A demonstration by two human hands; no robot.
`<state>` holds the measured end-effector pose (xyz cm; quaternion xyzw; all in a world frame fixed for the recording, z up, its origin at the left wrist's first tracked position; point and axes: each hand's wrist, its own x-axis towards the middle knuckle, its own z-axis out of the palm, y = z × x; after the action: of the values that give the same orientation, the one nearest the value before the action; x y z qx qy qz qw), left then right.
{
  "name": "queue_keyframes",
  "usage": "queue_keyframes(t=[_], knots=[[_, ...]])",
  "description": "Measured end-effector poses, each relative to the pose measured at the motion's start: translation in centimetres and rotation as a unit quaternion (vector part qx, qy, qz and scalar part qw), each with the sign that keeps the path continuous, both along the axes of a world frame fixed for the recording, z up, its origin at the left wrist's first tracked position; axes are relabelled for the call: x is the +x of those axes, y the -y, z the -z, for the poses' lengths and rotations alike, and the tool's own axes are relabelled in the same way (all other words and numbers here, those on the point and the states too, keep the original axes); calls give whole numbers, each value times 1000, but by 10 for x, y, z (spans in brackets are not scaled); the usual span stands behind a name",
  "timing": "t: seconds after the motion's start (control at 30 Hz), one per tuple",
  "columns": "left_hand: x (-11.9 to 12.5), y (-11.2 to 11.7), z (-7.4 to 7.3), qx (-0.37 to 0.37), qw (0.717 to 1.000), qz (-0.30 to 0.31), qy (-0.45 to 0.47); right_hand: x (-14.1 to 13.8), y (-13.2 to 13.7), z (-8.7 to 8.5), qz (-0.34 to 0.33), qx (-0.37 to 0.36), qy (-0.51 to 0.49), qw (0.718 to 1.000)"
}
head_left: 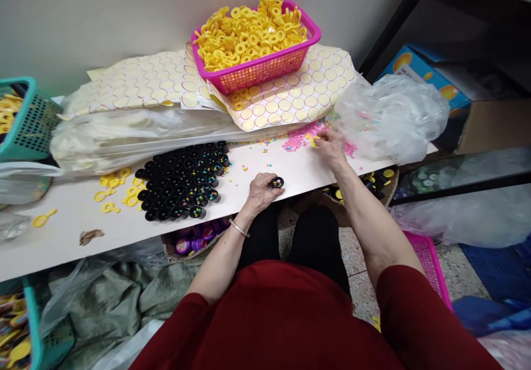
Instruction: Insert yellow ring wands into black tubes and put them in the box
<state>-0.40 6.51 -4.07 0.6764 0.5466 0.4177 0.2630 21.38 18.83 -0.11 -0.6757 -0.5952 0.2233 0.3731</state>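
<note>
My left hand (262,193) is closed around a small black cup (277,182) at the table's front edge. A few coloured beads show inside its open top. My right hand (332,147) reaches over a spread of pink beads (295,139), fingers pinched at a small yellow piece (312,139) whose exact shape is partly hidden. Left of my left hand, many black cups (178,185) stand packed in rows. Coloured beads show in those on the right side of the group.
A pink basket (257,75) heaped with yellow ring pieces (249,35) stands on sheets of round stickers (286,96) at the back. Loose yellow rings (133,193) lie left of the cups. A clear plastic bag (390,115) bulges at right; a teal basket (31,118) stands far left.
</note>
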Motion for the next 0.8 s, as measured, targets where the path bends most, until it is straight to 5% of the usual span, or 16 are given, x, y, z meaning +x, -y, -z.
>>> queue_keyframes(t=[0.13, 0.3, 0.5, 0.63, 0.8], knots=[[0, 0, 0, -7, 1000, 0, 7, -2, 29, 9, -79, -74, -140, 984], [0, -1, -1, -13, 1000, 9, 9, -5, 60, 18, -97, -50, 33, 994], [0, -2, -6, -27, 1000, 1, -5, -11, 71, 15, -140, -46, 191, 970], [1, -1, -6, -21, 999, 9, -25, -22, 82, 9, -110, 8, 96, 989], [1, -2, -1, 1, 999, 7, -38, -51, 110, -6, -215, 43, -61, 974]])
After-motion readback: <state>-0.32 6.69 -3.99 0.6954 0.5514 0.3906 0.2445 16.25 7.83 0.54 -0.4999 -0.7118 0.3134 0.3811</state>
